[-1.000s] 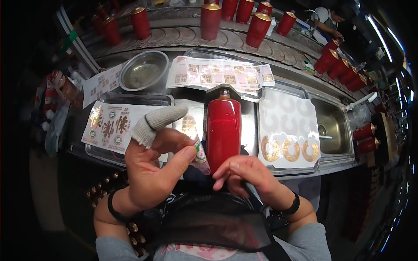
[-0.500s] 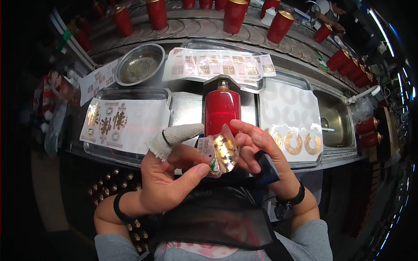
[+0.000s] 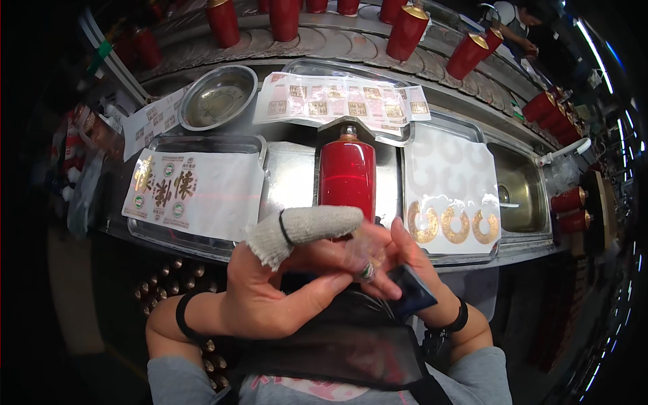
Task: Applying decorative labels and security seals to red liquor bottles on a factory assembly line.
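Note:
My left hand [image 3: 287,283], a knitted finger cover [image 3: 314,228] on its index finger, pinches a small clear decal [image 3: 366,263] with a bit of green on it. The decal is blurred and partly behind the fingers. My right hand [image 3: 424,260] meets it from the other side, fingers close to the decal; whether they touch it I cannot tell. A dark blue flat scraper [image 3: 413,289] is held in that right hand. Just beyond both hands, a glossy red bottle [image 3: 347,172] rests in a dark holder, its neck pointing away from me.
On a left tray lies a decal sheet [image 3: 223,189] with gold and black characters; on the right, a sheet with gold rings [image 3: 452,192]. Behind are a metal bowl [image 3: 219,98], stamp-like decal sheets [image 3: 337,101] and a conveyor [image 3: 331,50] carrying red bottles. A sink [image 3: 520,182] is at right.
The decal, earlier spread flat with its gold character showing, is now bunched and blurred between my hands. My left hand has shifted right and the hands are closer together. Bottles on the conveyor have moved.

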